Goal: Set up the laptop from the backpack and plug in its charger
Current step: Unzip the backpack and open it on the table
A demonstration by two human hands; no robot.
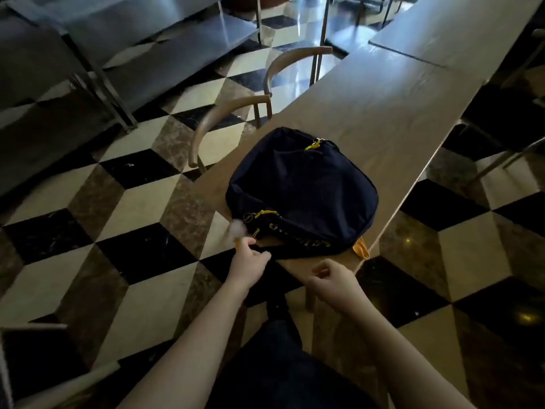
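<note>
On the wooden worktop (383, 113), navy backpack (300, 193) lying flat; left hand (250, 261) grip pinching its near edge, right hand (333, 278) grip loosely curled, empty.

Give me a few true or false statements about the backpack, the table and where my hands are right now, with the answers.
1. The backpack lies flat on the wooden table. True.
2. A laptop sits open on the table. False: no laptop is in view; only the backpack is on the table.
3. The left hand is at the backpack's near left corner, by a yellow zipper pull. True.
4. The right hand is gripping a charger. False: it hovers above the table edge, holding nothing visible.
5. Curved-back chairs stand along the table's left side. True.
</note>
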